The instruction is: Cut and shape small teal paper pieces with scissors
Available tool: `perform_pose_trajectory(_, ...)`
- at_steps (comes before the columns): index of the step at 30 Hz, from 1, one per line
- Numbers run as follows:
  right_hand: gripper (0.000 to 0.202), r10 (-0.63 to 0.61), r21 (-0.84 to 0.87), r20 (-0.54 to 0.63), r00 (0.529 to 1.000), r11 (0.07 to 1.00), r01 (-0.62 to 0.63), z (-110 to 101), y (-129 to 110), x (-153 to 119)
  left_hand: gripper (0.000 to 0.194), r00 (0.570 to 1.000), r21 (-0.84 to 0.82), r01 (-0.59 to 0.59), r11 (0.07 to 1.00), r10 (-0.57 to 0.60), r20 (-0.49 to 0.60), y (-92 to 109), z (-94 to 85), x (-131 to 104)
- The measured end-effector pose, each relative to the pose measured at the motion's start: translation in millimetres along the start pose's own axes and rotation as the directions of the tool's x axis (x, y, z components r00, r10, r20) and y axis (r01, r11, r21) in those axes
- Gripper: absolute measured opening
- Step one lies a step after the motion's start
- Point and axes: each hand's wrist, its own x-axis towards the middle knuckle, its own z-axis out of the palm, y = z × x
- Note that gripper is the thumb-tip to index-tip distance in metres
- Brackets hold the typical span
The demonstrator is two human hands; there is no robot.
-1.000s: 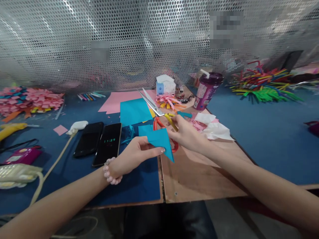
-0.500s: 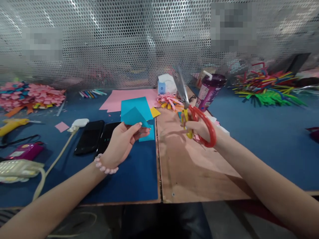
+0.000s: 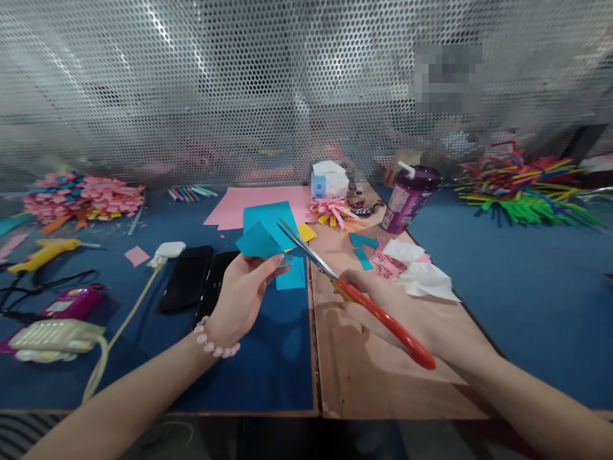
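Note:
Between thumb and fingers, my left hand [image 3: 246,291] pinches a folded piece of blue paper [image 3: 259,241]. A bracelet of pale beads is round that wrist. My right hand [image 3: 383,306] holds red and yellow scissors [image 3: 378,313], their blades slightly apart and pointing up and left, the tips near the right side of the held paper. Behind the held piece lies a larger blue sheet [image 3: 282,214] on pink sheets [image 3: 230,207]. A small blue piece [image 3: 291,275] rests on the table just right of my left fingers.
Two dark phones [image 3: 186,280], a yellow glue gun [image 3: 45,253] and a power strip [image 3: 57,338] lie left. Blue offcuts [image 3: 363,248], crumpled white paper [image 3: 426,281] and a purple cup [image 3: 409,201] are right. Paper-strip bundles [image 3: 527,191] stand farther back.
My right hand has turned the scissors from pointing upward to pointing left, and their blades have come down close to the blue paper. My left hand still pinches the paper.

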Motion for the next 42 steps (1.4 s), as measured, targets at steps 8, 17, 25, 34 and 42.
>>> perform_pose_trajectory(8,0.008,-0.029,-0.122,0.041,0.999,0.992,0.034,11.3,2.2,-0.3,0.01,0.999,-0.065,-0.032,0.997,0.03,-0.033,3.5,0.9,0.1)
perform_pose_trajectory(17,0.012,-0.047,-0.113,0.035,0.998,0.992,0.051,12.1,5.2,-0.2,0.012,0.999,-0.062,0.002,0.998,-0.005,-0.044,9.4,5.6,-3.2)
perform_pose_trajectory(25,0.012,-0.053,-0.128,0.03,0.998,0.99,0.057,10.6,-2.8,-0.3,0.013,0.998,-0.058,0.001,0.998,-0.004,-0.057,7.5,6.2,-4.0)
perform_pose_trajectory(34,0.009,-0.055,-0.154,0.045,0.997,0.986,0.061,10.3,-1.7,-1.2,0.015,0.999,-0.049,-0.009,0.999,0.007,-0.039,7.5,5.5,-6.2)
perform_pose_trajectory(42,0.01,-0.01,-0.151,0.042,0.999,0.988,0.016,10.9,-2.5,-1.6,0.015,0.999,-0.047,-0.006,0.999,0.004,-0.034,7.8,5.0,-5.1)
